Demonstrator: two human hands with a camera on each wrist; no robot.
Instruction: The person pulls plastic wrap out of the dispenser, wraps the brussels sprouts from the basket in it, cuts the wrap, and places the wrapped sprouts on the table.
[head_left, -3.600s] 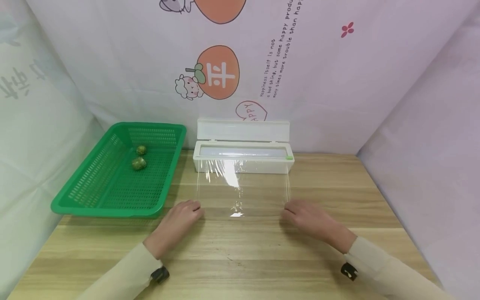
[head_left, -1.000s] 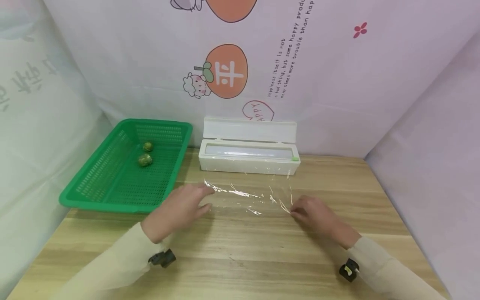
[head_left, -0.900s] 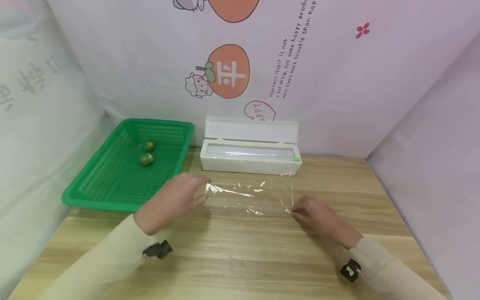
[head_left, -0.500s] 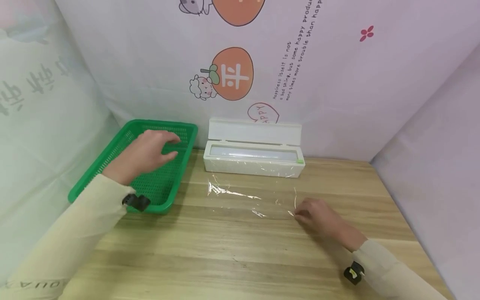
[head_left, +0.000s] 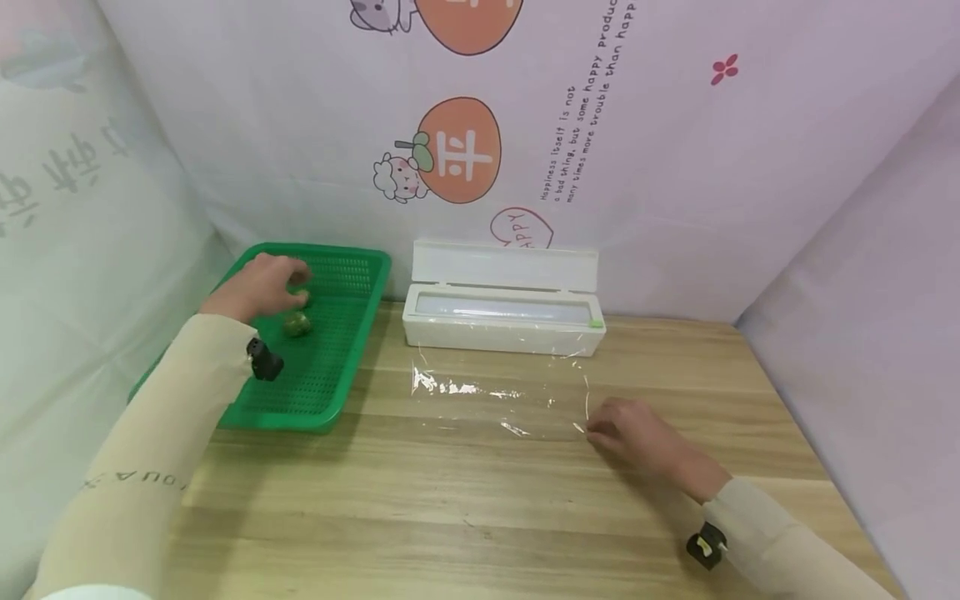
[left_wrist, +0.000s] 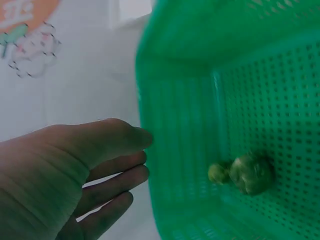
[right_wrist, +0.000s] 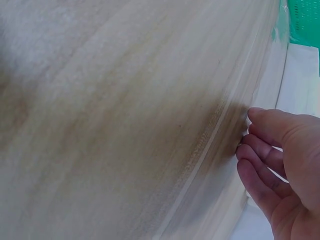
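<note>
My left hand (head_left: 258, 287) hovers over the back of the green plastic basket (head_left: 300, 421), thumb and fingers apart with nothing between them. Inside lie two mottled green balls, a larger one (head_left: 297, 324) and a smaller one (left_wrist: 218, 173) that my thumb partly hides in the head view. My right hand (head_left: 633, 429) pinches the near right corner of a clear sheet of cling film (head_left: 495, 408). That sheet stretches over the table from the white cling film dispenser (head_left: 502, 337), whose lid stands up.
The wooden table (head_left: 465, 533) has printed cloth walls (head_left: 645, 167) at the back and sides. A small green piece (head_left: 596, 323) sits at the right end of the dispenser.
My left hand has let go of the film's left corner and moved left and back over the basket. My right hand has stayed at its corner. The film now lies slack and wrinkled.
</note>
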